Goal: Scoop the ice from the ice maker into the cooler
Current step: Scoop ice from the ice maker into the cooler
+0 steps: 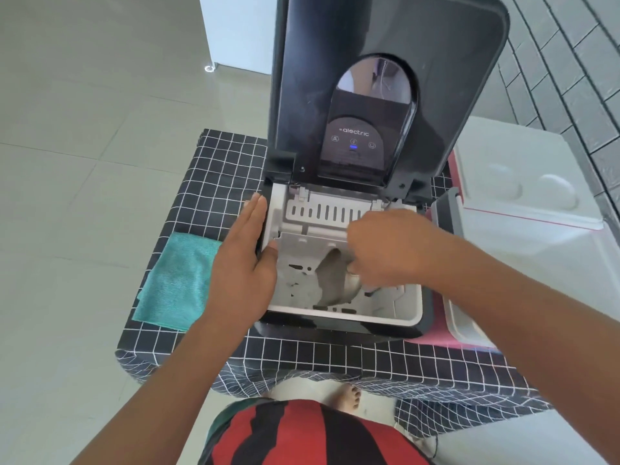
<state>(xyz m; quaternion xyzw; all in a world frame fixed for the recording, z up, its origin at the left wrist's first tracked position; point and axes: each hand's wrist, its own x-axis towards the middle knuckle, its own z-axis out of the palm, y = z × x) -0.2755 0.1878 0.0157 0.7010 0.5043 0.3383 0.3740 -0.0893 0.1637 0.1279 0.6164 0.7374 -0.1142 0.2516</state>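
A black ice maker [339, 325] stands on the checked table with its lid [385, 78] raised upright. Its white inner basket [385, 318] is open to view. My left hand [241, 260] lies flat with straight fingers against the ice maker's left rim. My right hand [385, 250] reaches into the basket with curled fingers and grips a clear plastic scoop [354, 285], which is mostly hidden under the hand. Ice in the basket is hard to make out. The white and pink cooler [523, 229] sits to the right, its lid open.
A teal cloth [177, 280] lies on the black checked tablecloth [221, 162] left of the ice maker. A grey handle [446, 213] stands between ice maker and cooler. Tiled floor surrounds the table; a bare foot [350, 397] shows below its front edge.
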